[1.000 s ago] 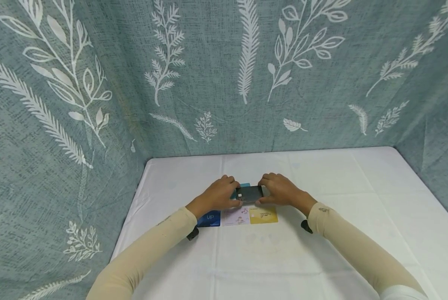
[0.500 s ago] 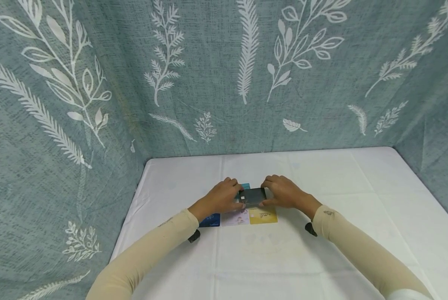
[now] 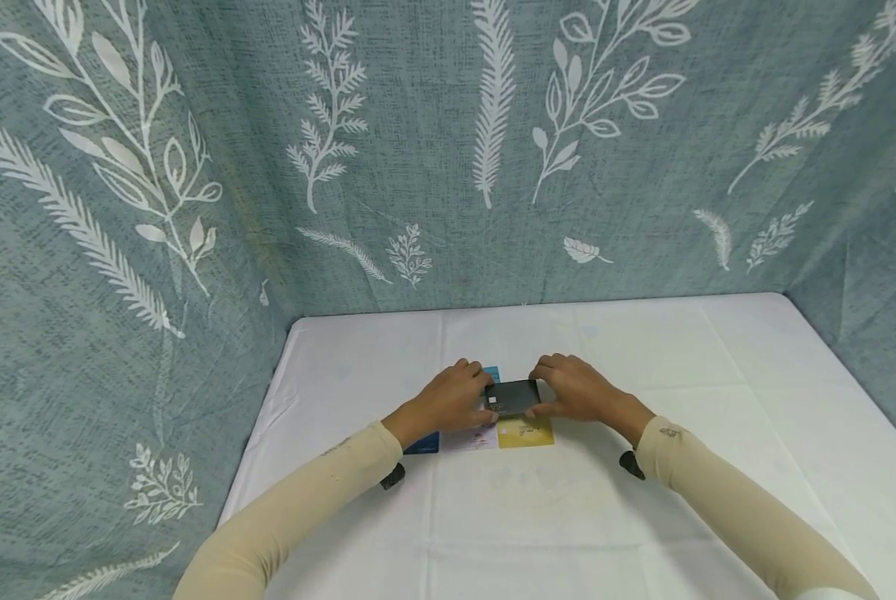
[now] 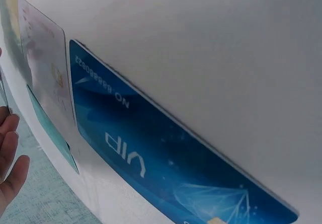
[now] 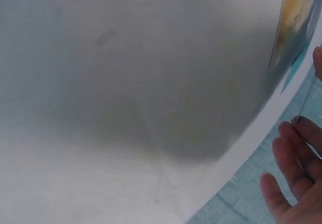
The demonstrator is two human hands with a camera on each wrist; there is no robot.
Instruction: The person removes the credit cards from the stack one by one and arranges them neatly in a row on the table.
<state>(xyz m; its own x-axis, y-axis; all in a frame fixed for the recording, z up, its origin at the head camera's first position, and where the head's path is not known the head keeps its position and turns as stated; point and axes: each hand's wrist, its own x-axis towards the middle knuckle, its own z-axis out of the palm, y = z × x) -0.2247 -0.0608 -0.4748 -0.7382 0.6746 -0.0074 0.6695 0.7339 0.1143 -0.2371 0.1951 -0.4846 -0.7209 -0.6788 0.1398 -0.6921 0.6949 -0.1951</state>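
Observation:
A black card [image 3: 515,397] with a small pale chip is held level between both hands in the head view. My left hand [image 3: 458,398] pinches its left end between thumb and fingers. At the opposite end, my right hand [image 3: 577,390] grips the card the same way. Below and beyond it lies a light blue card [image 3: 492,373], partly covered. A row of cards sits nearer on the table: a dark blue VIP card [image 4: 151,133], a pale pink card [image 3: 481,438] and a yellow card [image 3: 525,432]. My left hand and forearm hide part of the blue and pink ones.
A white cloth covers the table [image 3: 643,517]. Behind and at both sides hangs a grey-green curtain [image 3: 432,167] with white leaf prints. Black wrist cameras show under the left wrist [image 3: 392,476] and right wrist [image 3: 632,465].
Both hands have shifted right and slightly nearer with the black card between them. More of the light blue card's surroundings shows at left, and the card now overlaps the yellow card's far edge.

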